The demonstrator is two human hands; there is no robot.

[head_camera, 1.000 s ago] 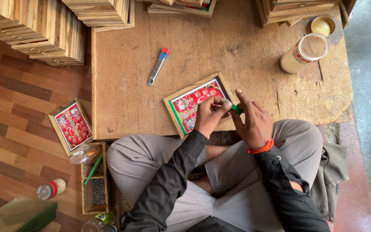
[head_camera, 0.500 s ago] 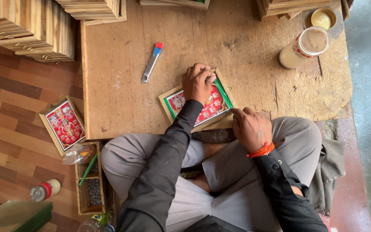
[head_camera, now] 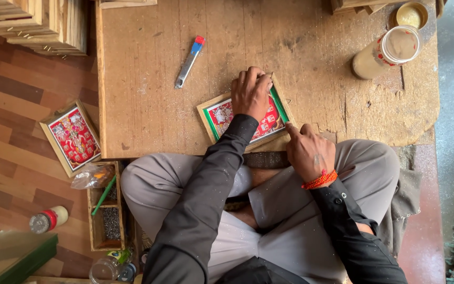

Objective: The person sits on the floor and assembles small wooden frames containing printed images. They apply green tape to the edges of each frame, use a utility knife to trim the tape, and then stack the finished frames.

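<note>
The right hand (head_camera: 310,152) rested at the near edge of the wooden board (head_camera: 148,105), its forefinger stretched out to the corner of the framed picture (head_camera: 245,118) and the other fingers curled together. The left hand (head_camera: 250,93) lay flat on that picture with fingers slightly apart, hiding its middle. The picture lay near the near edge. Farther left lay a blue utility knife (head_camera: 189,61). A jar (head_camera: 387,51) on its side and a small tin (head_camera: 412,14) were at the far right corner.
</note>
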